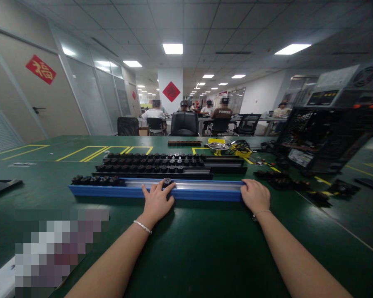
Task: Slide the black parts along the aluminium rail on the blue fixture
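A long blue rail (205, 193) with a silver channel lies across the green table in front of me. Several small black blocks (95, 180) sit in its left part. My left hand (157, 200) rests on the rail's middle, fingers stretched, fingertips at a single black block (167, 181) in the channel. My right hand (254, 195) is curled over the rail's right end, gripping it. Behind it lie two more black rails (161, 165) filled with the same blocks.
A metal bowl (218, 146) and yellow tray stand at the back. An open computer case (323, 132) and scattered black parts (279, 176) are to the right. A dark flat item (0, 186) lies at the far left. People sit at desks in the background.
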